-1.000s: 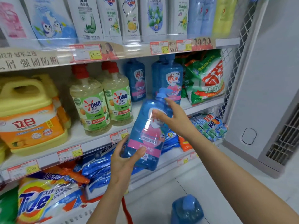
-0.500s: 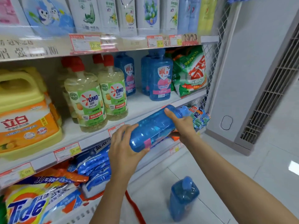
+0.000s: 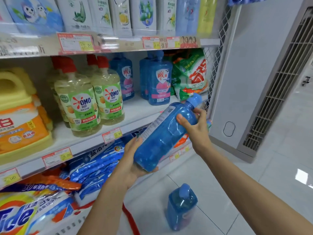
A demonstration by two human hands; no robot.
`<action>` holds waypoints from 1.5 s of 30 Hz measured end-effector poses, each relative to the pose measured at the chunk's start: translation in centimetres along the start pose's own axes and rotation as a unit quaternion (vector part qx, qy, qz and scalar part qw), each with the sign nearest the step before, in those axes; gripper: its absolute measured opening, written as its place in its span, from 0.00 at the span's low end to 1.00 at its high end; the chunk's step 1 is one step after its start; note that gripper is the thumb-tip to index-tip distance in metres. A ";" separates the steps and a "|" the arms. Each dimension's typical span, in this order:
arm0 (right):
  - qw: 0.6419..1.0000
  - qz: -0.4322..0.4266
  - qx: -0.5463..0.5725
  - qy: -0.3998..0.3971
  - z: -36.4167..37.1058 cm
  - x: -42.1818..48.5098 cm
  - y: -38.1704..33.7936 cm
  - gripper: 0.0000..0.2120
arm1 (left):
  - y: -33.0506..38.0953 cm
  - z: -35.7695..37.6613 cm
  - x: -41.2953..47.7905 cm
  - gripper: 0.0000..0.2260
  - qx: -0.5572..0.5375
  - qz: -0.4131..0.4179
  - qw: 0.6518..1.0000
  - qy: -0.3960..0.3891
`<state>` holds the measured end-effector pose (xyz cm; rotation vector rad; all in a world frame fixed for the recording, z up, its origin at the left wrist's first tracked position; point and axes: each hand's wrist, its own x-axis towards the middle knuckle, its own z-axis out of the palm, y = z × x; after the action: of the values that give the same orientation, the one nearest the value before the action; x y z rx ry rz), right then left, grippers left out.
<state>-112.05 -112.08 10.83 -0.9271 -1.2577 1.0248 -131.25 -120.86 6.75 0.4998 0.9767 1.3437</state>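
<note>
A blue pump bottle (image 3: 162, 133) of liquid lies tilted in the air before the shelves, cap up to the right, its back label facing me. My left hand (image 3: 132, 160) cups and grips its base from below. My right hand (image 3: 194, 126) grips its shoulder just under the blue cap, thumb on the near side. A second blue pump bottle (image 3: 182, 206) stands upright on the white floor tiles below my hands.
The middle shelf (image 3: 135, 114) holds more blue bottles (image 3: 160, 82), OMO bottles (image 3: 79, 102), a yellow jug (image 3: 20, 112) and a green detergent bag (image 3: 191, 73). Bagged powder fills the lower shelf (image 3: 94, 163). A white floor air conditioner (image 3: 264, 73) stands at the right.
The bottle has been turned in both hands from front label facing me to its back label up, and tipped closer to lying flat. The view has shifted slightly.
</note>
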 end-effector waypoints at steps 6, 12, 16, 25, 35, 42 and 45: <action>0.980 0.189 -0.033 -0.057 -2.4 1.4 -0.1 0.50 | -1.1 1.6 -0.5 0.37 0.170 0.221 0.954 0.109; 0.969 0.233 0.054 0.059 -2.1 2.0 2.5 0.37 | -2.0 4.0 -0.6 0.42 0.381 0.352 0.849 0.103; 0.984 0.157 0.022 0.081 -3.4 3.5 2.3 0.43 | -3.1 5.4 -0.1 0.36 0.211 0.253 0.942 0.063; 0.953 0.293 0.011 -0.069 -5.6 4.8 2.0 0.52 | -3.4 6.9 1.3 0.35 0.403 0.320 0.844 0.151; 0.956 0.207 0.193 0.078 -4.0 4.7 4.8 0.39 | -3.5 6.6 1.2 0.26 0.340 0.235 0.910 0.018; 0.985 0.125 0.110 0.047 -4.2 4.5 6.2 0.40 | -5.6 4.5 3.6 0.28 -0.006 -0.159 0.987 0.033; 0.986 0.137 0.093 0.012 -4.4 4.3 6.9 0.36 | -6.3 4.3 4.1 0.30 -0.033 -0.121 0.990 0.061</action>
<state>-108.18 -105.91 5.09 -0.9807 -1.0121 1.3205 -124.35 -117.30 2.85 0.2421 1.0549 1.1938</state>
